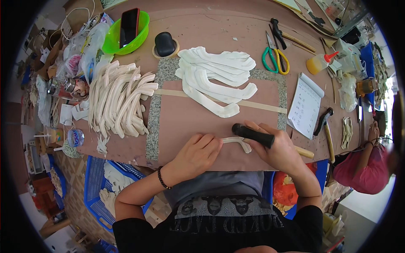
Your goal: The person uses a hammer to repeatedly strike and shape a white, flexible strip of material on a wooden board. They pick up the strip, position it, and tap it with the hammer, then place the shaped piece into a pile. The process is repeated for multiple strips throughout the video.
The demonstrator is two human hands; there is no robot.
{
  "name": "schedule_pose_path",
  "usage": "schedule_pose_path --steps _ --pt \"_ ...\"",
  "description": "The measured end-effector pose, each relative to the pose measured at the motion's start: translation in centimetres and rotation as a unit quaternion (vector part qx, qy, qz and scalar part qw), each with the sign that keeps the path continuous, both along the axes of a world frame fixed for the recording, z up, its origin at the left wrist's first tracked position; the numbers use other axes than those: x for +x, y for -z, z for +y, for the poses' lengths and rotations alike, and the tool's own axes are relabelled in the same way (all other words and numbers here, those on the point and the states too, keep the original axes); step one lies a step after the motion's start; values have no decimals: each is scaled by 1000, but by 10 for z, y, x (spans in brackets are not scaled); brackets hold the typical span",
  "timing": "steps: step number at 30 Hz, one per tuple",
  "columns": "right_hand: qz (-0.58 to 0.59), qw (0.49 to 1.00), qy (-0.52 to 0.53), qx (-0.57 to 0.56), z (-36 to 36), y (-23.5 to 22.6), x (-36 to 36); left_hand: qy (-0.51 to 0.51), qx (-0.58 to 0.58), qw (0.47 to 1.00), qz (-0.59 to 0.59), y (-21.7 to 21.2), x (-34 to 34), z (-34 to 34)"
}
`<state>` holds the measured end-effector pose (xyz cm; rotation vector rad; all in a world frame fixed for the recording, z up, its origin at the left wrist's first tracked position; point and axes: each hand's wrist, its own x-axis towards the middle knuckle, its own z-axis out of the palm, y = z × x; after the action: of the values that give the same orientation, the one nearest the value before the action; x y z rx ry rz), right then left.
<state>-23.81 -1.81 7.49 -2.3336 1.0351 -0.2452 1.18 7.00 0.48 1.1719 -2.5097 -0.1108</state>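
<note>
My left hand (195, 152) pinches one end of a narrow, curved, off-white strip (241, 141), flat on the brown work surface before me. My right hand (283, 151) is wrapped round the black head of a hammer (255, 135), whose pale wooden handle sticks out past the palm. The head is over or beside the strip's right end; whether they touch I cannot tell. Wide, flat, curved white pieces (223, 86) lie overlapped beyond my hands. To the left, a heap of folded narrow strips (120, 101) covers the table.
A green bowl (141, 31) with a phone (129, 26) stands far left. Scissors (275, 59), another hammer (325, 122) and a notepad (304, 105) lie to the right, near a glue bottle (318, 63). Blue basket (95, 181) below left; another person (365, 168) sits at right.
</note>
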Motion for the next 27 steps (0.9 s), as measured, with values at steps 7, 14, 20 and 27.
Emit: schedule_pose_path --steps 7,14,20,27 --pt "-66 996 -54 -39 3 2 11 -13 12 1000 8 1 9 8" --pt "-81 994 -64 -30 4 8 18 -44 22 999 17 1 15 20" --pt "-55 992 -110 -36 7 -3 29 -66 19 998 13 -1 18 27" --pt "-95 990 -106 -24 6 -4 37 -88 4 996 26 1 20 34"
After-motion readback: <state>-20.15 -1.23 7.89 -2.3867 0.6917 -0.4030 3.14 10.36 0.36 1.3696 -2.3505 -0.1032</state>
